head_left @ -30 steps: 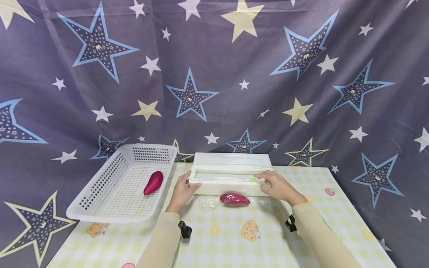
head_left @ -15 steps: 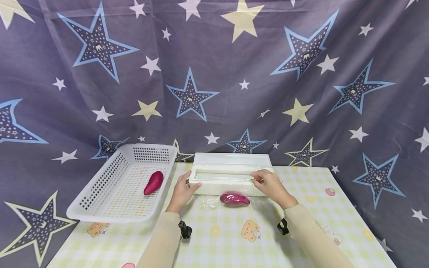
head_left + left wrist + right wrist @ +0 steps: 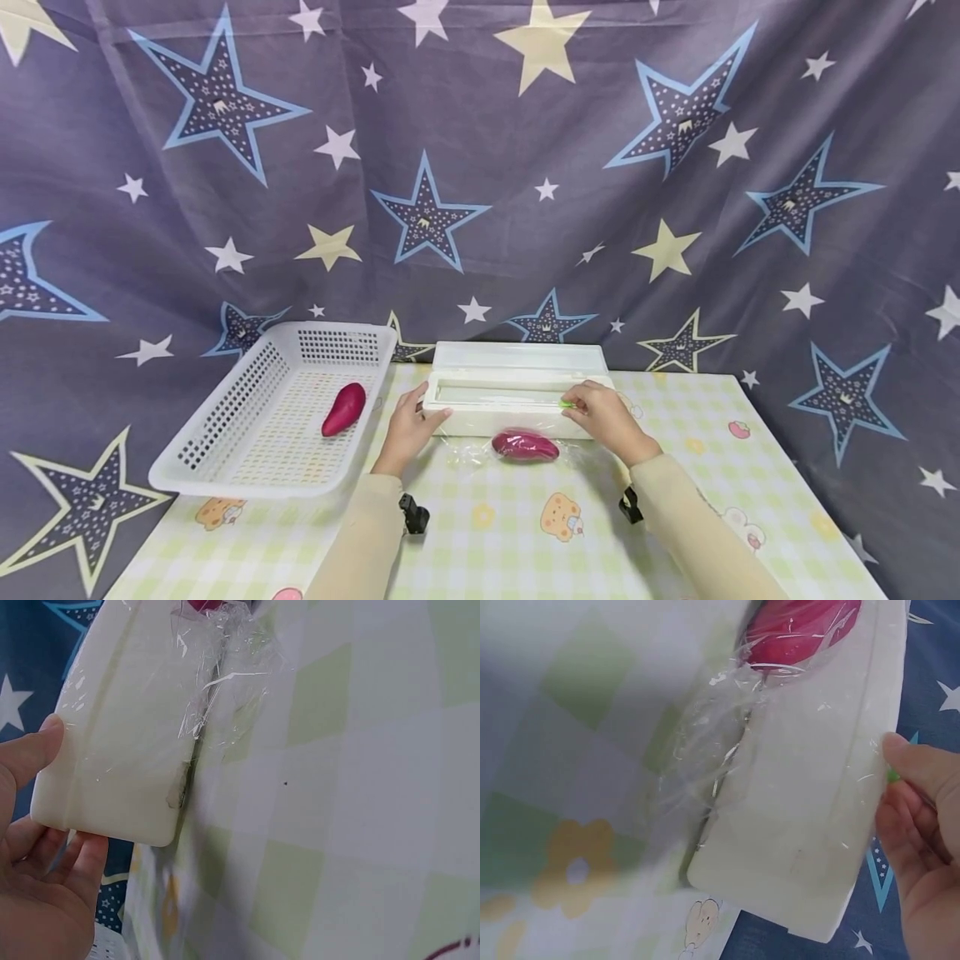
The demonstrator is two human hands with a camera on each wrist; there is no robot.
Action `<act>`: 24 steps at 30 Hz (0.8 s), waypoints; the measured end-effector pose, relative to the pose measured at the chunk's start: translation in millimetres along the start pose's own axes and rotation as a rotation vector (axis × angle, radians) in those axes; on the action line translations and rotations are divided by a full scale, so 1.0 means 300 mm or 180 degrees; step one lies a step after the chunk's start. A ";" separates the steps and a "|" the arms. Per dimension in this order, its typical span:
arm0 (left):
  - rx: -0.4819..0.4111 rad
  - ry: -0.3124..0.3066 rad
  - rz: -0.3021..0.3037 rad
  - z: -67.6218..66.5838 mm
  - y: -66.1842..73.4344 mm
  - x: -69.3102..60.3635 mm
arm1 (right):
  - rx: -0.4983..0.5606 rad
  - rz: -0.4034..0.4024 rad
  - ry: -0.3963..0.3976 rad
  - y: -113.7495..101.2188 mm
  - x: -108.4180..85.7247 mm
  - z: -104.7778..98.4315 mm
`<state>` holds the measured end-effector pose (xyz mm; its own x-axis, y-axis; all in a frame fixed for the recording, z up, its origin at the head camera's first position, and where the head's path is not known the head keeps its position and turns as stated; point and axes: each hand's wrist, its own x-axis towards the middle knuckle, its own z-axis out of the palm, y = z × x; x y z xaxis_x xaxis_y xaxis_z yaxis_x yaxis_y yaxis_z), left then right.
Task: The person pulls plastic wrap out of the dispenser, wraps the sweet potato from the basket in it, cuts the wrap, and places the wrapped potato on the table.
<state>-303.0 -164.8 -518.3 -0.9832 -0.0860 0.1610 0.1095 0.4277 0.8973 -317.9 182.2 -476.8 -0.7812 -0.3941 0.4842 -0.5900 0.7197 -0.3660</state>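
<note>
A white cling film dispenser (image 3: 517, 422) lies on the table with its lid (image 3: 519, 357) raised at the back. My left hand (image 3: 408, 429) grips its left end, thumb on the front and fingers round the end. At the right, my right hand (image 3: 607, 417) pinches a small green slide cutter (image 3: 567, 404) on the dispenser's front rim; in the right wrist view only a bit of the green cutter (image 3: 893, 775) shows between thumb and fingers. Clear cling film (image 3: 232, 682) hangs over the front onto the table, round a magenta eggplant-shaped item (image 3: 525, 446).
To the left stands a white perforated basket (image 3: 172, 471), holding a second magenta eggplant-shaped item (image 3: 344, 409). A star-patterned curtain (image 3: 480, 208) hangs right behind the table. A checked cloth (image 3: 480, 558) covers the tabletop.
My right hand has shifted slightly left and its fingers have closed on the green slide cutter. The left hand, dispenser and wrapped item have stayed in place.
</note>
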 end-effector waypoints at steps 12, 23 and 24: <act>-0.0029 0.0058 0.0037 0.002 0.003 -0.001 | -0.0043 -0.0150 -0.0050 0.002 0.003 -0.001; -0.0057 0.0070 0.0055 0.004 0.000 0.002 | 0.0015 -0.0328 -0.0080 0.025 0.005 0.004; -0.0050 0.0074 0.0052 0.004 0.000 0.003 | 0.0019 -0.0352 -0.0071 0.028 0.005 0.005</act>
<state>-304.0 -163.7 -518.8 -0.9777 -0.0999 0.1849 0.1280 0.4149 0.9008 -324.3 186.9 -480.4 -0.7156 -0.4836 0.5041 -0.6740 0.6677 -0.3162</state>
